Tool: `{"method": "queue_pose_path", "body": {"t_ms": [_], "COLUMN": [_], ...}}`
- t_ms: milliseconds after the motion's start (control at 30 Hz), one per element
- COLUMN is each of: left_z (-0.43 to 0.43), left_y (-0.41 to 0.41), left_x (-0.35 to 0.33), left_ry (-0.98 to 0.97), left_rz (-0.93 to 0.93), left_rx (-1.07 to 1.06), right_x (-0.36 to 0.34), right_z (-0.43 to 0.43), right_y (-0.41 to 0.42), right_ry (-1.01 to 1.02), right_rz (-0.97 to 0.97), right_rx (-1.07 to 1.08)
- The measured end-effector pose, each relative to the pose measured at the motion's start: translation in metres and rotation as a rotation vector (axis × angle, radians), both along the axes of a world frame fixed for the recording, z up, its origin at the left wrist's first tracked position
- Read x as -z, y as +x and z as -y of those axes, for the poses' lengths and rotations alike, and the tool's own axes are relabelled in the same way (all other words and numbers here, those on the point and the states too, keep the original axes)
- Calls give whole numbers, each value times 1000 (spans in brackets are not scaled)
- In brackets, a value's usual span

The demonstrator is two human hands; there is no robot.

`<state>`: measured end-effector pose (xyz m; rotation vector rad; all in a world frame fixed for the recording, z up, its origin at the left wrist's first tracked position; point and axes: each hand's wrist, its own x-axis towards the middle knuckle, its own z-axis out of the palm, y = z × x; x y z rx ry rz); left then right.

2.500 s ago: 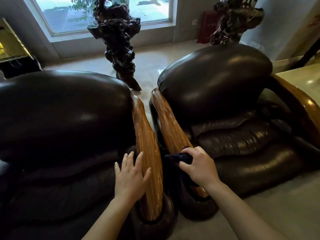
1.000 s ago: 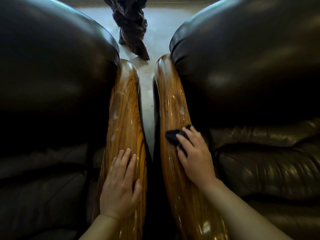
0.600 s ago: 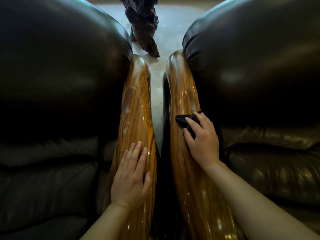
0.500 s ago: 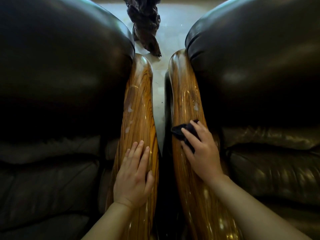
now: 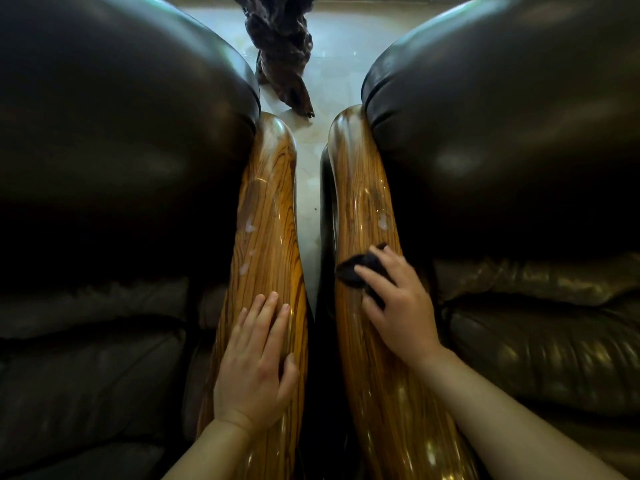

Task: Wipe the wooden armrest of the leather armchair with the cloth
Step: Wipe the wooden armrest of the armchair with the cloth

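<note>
Right hand (image 5: 398, 303), fingers curled, presses a small dark cloth (image 5: 360, 266) onto the glossy wooden armrest (image 5: 363, 188) of the right-hand leather armchair (image 5: 502, 133); the cloth is bunched under the fingertips and shows only at their far side. A pale smear (image 5: 382, 221) lies on this armrest just beyond the cloth, near the leather cushion. Left hand (image 5: 256, 362) rests flat, fingers together and extended, on the neighbouring armrest (image 5: 270, 209) of a second leather armchair (image 5: 114, 150), which stands beside the first and holds nothing. Several pale spots (image 5: 247, 237) mark that armrest beyond the left hand. Between the two armrests a narrow strip of light floor (image 5: 306, 188) shows, and beyond the armrests' far ends a dark gnarled carving (image 5: 280, 46) stands on it.
</note>
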<state>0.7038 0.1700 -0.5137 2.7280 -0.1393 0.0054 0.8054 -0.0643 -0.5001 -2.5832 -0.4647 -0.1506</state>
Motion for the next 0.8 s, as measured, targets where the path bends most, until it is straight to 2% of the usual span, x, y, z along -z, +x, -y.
{"method": "queue_pose_path", "body": {"t_ms": [67, 100, 267, 333, 400, 533, 600, 667, 800], "left_z": [1, 1, 0, 0, 0, -1, -1, -1, -2], "left_y": [0, 1, 2, 2, 2, 2, 2, 2, 1], "left_x": [0, 1, 5, 6, 5, 6, 7, 7, 9], "left_ry": [3, 5, 14, 23, 34, 33, 25, 19, 7], "left_rz": [-7, -9, 7, 10, 6, 9, 17, 29, 45], "left_rx": [-5, -6, 0, 0, -2, -2, 0, 1, 5], "right_x": [4, 4, -6, -10, -10, -3, 3, 3, -3], "right_z": [20, 28, 10, -8, -18, -3, 15, 24, 9], "right_y": [-17, -17, 37, 55, 50, 3, -6, 2, 41], "right_ry": [-14, -2, 138, 131, 91, 33, 35, 82, 181], "right_rz": [-7, -13, -119, -126, -87, -39, -28, -16, -23], "right_rx": [-140, -141, 305, 362, 296, -68, -165, -105, 218]}}
